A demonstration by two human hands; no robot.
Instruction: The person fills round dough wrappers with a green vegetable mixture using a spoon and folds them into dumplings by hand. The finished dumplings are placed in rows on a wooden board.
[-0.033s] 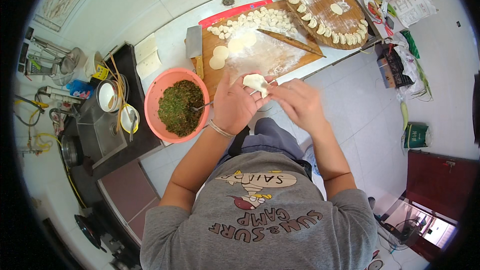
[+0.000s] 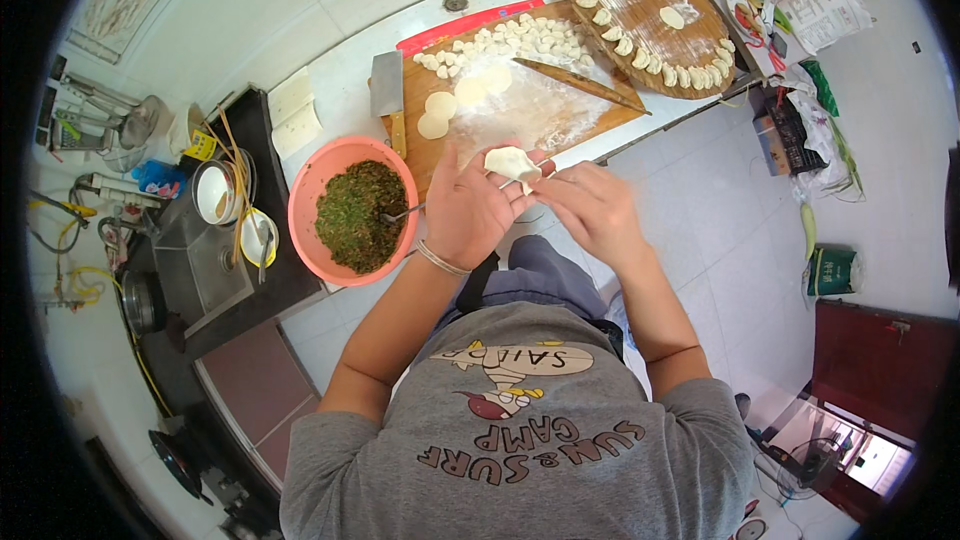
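Observation:
A pale folded dumpling [image 2: 507, 164] lies across the fingers of my left hand [image 2: 468, 212], whose palm faces up in front of the cutting board. From the right, my right hand [image 2: 597, 212] pinches the dumpling's near right edge between thumb and fingers. Whether any filling is inside cannot be seen. Left of my hands stands a pink bowl [image 2: 298, 202] of chopped green filling [image 2: 352, 220], with a metal spoon [image 2: 402, 212] stuck in it. Several flat round wrappers [image 2: 436, 116] lie on the floured wooden cutting board [image 2: 465, 148].
Many dough pieces [image 2: 520, 38], a tapered rolling pin [image 2: 580, 86] and a cleaver [image 2: 387, 85] rest on the board. A round wooden board [image 2: 650, 10] at far right carries shaped dumplings [image 2: 655, 65] and one wrapper [image 2: 672, 17]. At left is a dark sink [image 2: 205, 265] with bowls.
My right hand has shifted slightly along the dumpling's edge, and its blur is gone. The dumpling's near right corner looks a little more drawn in. My left hand stays in place.

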